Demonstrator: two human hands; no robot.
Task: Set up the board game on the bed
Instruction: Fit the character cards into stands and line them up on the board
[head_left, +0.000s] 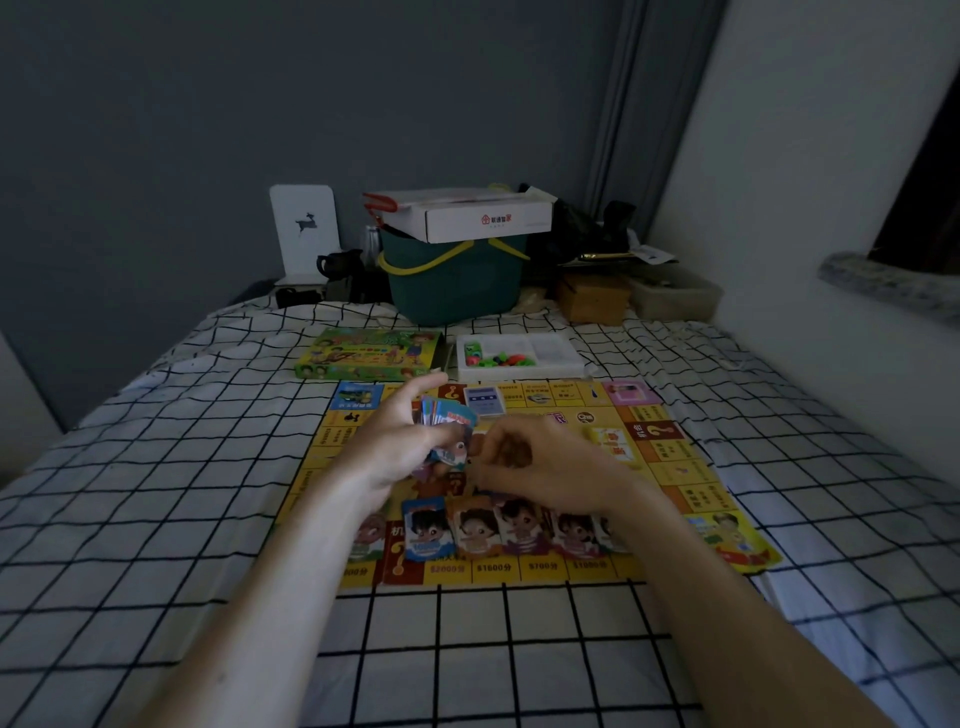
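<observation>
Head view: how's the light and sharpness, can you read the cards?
Head view: dim room, wide-angle bending at the edges; cards held by the left hand are slightly blurred, print unreadable; right hand is soft; board prices are partly legible.

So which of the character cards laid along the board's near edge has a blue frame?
The leftmost fully visible character card, just below the left hand; the cards to its right are orange, purple and reddish.
</observation>
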